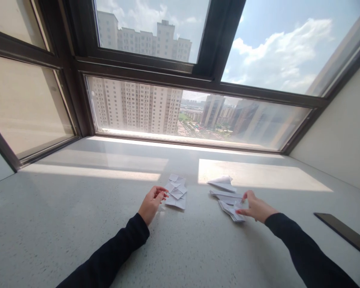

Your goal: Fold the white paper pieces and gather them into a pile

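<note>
Paper, left lot: white folded paper pieces (176, 191) lay in a loose overlapping heap on the speckled grey sill (78, 224), just in front of the left hand's fingertips.
Paper, right lot: a stack of white folded sheets (229, 206) lay fanned beside the right hand, its near end under the fingers.
Paper, far item: one folded white paper shape (221, 183) (pointed, wing-like) sat just beyond the stack, at the edge of the sunlit patch.
Left hand: the left hand (151, 204) rested on the sill with fingers loosely curled and slightly apart, tips touching or nearly touching the heap; it gripped nothing.
Right hand: the right hand (256, 208) pinched a white sheet at the stack between thumb and forefinger.
Sleeves: both arms wore dark long sleeves (120, 250).
Dark strip: a flat dark strip (343, 234) lay well apart, to the right.
Window: a dark-framed window (198, 76) stood behind the sill.
</note>
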The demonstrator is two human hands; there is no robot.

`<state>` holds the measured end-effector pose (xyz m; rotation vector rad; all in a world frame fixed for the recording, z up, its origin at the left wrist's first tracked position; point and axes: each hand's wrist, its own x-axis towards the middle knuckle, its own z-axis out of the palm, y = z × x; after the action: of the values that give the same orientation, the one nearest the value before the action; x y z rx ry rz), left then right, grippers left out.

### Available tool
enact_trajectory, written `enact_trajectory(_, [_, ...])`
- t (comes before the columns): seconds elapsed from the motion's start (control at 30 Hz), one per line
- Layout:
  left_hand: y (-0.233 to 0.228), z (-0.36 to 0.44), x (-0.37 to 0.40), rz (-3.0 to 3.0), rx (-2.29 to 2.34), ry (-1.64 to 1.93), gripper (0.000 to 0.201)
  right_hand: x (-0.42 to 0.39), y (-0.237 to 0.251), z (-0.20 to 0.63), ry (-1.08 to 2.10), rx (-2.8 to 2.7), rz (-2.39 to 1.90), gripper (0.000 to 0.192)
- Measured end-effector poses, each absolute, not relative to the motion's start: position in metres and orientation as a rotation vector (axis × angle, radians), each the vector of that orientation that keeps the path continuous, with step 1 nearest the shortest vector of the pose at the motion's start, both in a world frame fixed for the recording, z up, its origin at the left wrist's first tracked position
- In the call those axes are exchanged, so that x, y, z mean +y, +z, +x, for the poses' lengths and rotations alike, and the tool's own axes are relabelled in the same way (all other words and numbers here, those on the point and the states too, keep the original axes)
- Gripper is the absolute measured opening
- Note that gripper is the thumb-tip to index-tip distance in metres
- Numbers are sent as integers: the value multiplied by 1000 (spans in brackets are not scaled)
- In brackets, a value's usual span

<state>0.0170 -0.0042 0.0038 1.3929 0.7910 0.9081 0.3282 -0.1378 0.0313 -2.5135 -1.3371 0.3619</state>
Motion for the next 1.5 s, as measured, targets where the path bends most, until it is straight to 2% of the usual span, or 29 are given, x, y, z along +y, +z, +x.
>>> enact_trajectory(0.17, [3,15,-2,1423,799,893,15,-105,44,270,93,-1621,-2264,17])
enact_trajectory(0.33, [-2,13,0,1455,817,867,15,-51,4,206,-24,-1689,-2062,39])
enact_trajectory(0.4, [-5,13,2,1465,833,862,16,-39,-11,198,-12,-1635,-2076,38])
enact_trajectory(0.53, [-7,13,4,1473,891,870,29,-40,-17,198,107,-1589,-1979,20])
enact_trajectory(0.67, [-8,14,2,1481,911,898,49,-51,-6,188,232,-1609,-1734,16])
enact_trajectory(0.77, [-8,14,3,1462,884,936,56,-54,0,176,299,-1678,-1592,16])
enact_trajectory(0.87, [-7,12,7,1428,819,966,44,-54,-2,171,357,-1709,-1575,20])
enact_trajectory(0.97, [-6,10,11,1373,796,1004,29,-52,-10,173,219,-1593,-1720,31])
enact_trajectory(1.07, [-6,10,14,1237,784,1078,27,-50,-17,174,63,-1560,-1911,50])
enact_trajectory(1.13, [-8,12,13,1139,760,1121,27,-49,-19,172,55,-1573,-1986,52])
enact_trajectory(1.2, [-10,13,12,1074,746,1149,27,-48,-20,169,142,-1564,-1985,44])
enact_trajectory(1.3, [-10,12,11,1020,752,1159,30,-48,-18,171,454,-1468,-1800,34])
enact_trajectory(1.4, [-8,9,12,980,790,1176,38,-49,-12,176,713,-1290,-1527,35])
enact_trajectory(1.5, [-5,8,11,991,783,1127,51,-52,-1,176,784,-1134,-1326,39])
